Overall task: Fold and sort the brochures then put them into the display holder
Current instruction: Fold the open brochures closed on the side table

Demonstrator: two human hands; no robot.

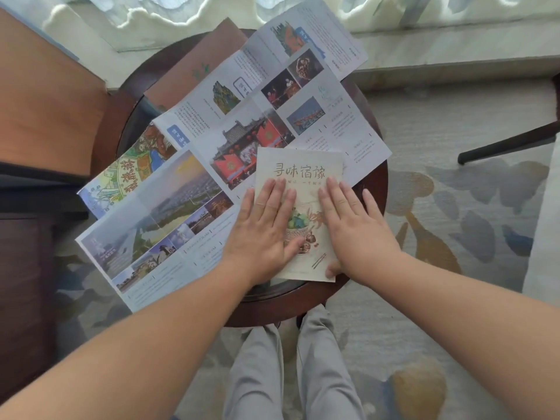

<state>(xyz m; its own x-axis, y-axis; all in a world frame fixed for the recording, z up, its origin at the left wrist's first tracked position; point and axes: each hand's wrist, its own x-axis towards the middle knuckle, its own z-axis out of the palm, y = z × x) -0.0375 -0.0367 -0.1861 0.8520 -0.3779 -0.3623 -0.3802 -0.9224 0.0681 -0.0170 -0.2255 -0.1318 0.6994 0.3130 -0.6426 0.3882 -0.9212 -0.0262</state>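
Note:
A folded cream brochure (298, 165) with a food-basket drawing lies at the near right of the round table (374, 189). My left hand (262, 228) rests flat on its left half, fingers spread, and my right hand (353, 225) presses flat on its right half. Several unfolded brochures fan out to the left and behind: a landscape-photo one (157, 225), a temple-photo one (251, 131), a white text one (306, 40), a colourful map (136, 165) and a brown one (194, 65). No display holder is in view.
A wooden chair seat (45, 101) stands at the left, dark furniture (24, 283) below it. A chair leg (509, 144) crosses the patterned carpet at the right. A pale curtain (212, 10) hangs at the back. My legs (291, 374) are under the table's near edge.

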